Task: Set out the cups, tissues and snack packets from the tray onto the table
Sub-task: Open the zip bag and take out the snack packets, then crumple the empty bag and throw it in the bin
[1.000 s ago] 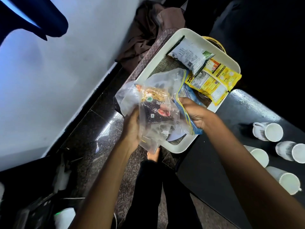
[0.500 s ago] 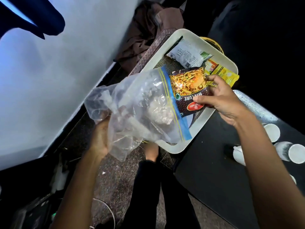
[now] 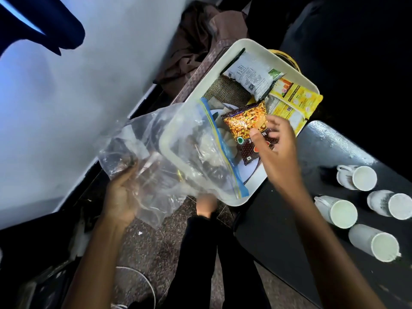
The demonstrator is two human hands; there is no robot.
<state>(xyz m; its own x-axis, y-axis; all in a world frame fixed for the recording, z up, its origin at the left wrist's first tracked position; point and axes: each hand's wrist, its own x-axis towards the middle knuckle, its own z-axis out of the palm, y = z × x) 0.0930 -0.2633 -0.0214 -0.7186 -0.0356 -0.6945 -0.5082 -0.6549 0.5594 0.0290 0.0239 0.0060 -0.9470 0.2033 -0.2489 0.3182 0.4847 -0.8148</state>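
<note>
Snack packet (image 3: 246,128) lies in tray (image 3: 225,61), long axis toward tabletop (image 3: 278,208). Right hand (image 3: 276,148) over it, grip wide; left hand (image 3: 121,195) grips plastic bag (image 3: 169,157). Four cups (image 3: 338,211) near tabletop's right edge.

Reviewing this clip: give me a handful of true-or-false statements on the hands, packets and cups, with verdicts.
1. The left hand grips the clear zip bag. True.
2. Four white cups stand on the dark table. True.
3. The mixture packet lies on the table. False: it is over the tray, at the right hand.
4. The yellow packet is inside the bag. False: it lies in the tray.
</note>
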